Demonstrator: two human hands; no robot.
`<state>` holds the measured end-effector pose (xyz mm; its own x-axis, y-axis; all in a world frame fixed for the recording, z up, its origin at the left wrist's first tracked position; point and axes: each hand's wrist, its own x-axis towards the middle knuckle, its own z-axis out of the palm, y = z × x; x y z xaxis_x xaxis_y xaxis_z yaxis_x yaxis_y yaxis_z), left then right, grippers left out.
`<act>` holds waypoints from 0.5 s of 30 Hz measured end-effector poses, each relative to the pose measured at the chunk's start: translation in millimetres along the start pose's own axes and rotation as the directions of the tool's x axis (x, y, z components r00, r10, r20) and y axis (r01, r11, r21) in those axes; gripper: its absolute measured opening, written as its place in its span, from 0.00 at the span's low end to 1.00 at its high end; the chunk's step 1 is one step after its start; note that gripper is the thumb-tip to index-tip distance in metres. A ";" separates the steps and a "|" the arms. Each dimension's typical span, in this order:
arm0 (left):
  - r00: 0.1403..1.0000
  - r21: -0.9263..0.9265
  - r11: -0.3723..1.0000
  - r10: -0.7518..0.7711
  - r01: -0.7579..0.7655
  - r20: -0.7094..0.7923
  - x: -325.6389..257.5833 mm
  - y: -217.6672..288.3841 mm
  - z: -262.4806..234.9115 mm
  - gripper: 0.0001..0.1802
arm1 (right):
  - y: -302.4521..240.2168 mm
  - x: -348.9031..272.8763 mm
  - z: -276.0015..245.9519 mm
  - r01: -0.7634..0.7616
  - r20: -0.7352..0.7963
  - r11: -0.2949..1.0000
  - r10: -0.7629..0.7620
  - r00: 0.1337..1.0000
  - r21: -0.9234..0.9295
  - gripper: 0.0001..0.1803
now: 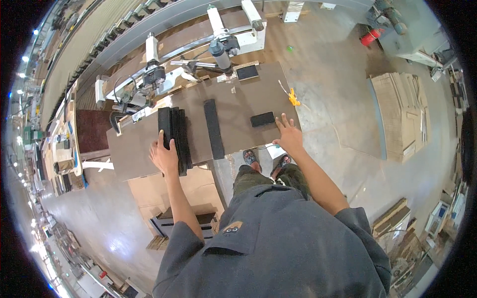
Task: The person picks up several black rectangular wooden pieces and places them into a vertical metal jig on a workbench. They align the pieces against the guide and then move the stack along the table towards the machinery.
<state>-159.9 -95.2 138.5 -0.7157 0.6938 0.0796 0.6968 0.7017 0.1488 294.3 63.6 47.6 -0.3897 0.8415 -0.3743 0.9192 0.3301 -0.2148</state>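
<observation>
Several long black strips [180,139] lie side by side in a bundle on the left part of the brown tabletop [236,107]. My left hand [165,156] is closed on the outermost black strip, with fingers along its left side and the thumb over its top. Apart from the bundle, a single long black strip [214,129] lies across the middle of the table. A short black block [262,119] sits farther right. Just beside that block, my right hand [290,135] is open, fingers spread at the table's right edge, holding nothing that I can see.
Machine heads [220,53] line the table's far side, near a small black pad [247,72]. A yellow object with a cord [293,97] is at the right edge. Flattened cardboard [400,114] stacks at right; an open carton [174,193] stands below the table's near left edge.
</observation>
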 end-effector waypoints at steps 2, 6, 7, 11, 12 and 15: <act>0.978 -0.053 0.990 0.118 -0.129 -0.174 -4.8 41.9 -21.9 0.34 | 4.7 -1.9 4.3 0.000 -0.010 1.000 0.000 1.000 -0.004 0.63; 0.948 -0.397 0.862 0.302 -0.315 -0.096 -24.3 135.8 30.3 0.29 | 3.2 -0.3 -0.7 -0.001 0.029 1.000 0.002 1.000 -0.019 0.64; 0.959 -0.377 0.886 0.282 -0.271 -0.025 -35.3 165.9 45.4 0.29 | 4.3 -1.3 -0.4 -0.007 0.024 0.999 0.008 1.000 -0.047 0.64; 0.964 -0.378 0.890 0.262 -0.256 -0.037 -26.4 234.5 132.1 0.30 | -2.3 0.4 -6.6 -0.015 0.031 0.996 0.018 0.999 -0.088 0.64; 0.964 -0.387 0.884 0.251 -0.264 -0.085 -21.6 244.6 148.6 0.30 | -4.2 1.6 -9.9 -0.019 0.029 0.996 0.021 0.999 -0.090 0.64; 0.945 -0.346 0.881 0.281 -0.323 -0.166 -9.8 261.8 180.3 0.31 | -10.3 3.7 -14.0 -0.050 0.092 0.998 0.052 0.994 -0.030 0.64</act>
<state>38.0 110.9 -1.0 -0.4884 0.8263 0.2805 0.8284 0.3380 0.4466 284.2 69.3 61.1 -0.3448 0.8146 -0.4663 0.9387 0.3005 -0.1691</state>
